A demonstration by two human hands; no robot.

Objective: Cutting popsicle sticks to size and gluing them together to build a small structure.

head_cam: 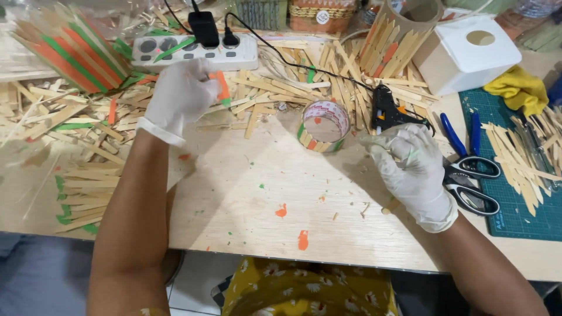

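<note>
Left hand [178,96]: gloved, closed on an orange-and-green stick [222,88] above the stick pile [275,88].
Right hand [410,167]: gloved, fingers curled by the glue gun [387,111]; grip could not be told.
Tape ring [324,124]: stood on the tabletop [263,199] between the hands.

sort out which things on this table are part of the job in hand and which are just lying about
In use: left gloved hand holding orange-tipped wooden stick; right gloved hand; black glue gun; stick-lined tape ring.
Lying about: blue-handled scissors; white tissue box; yellow cloth.

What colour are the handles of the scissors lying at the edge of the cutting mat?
Blue, on the scissors beside the right hand; head view.
</note>
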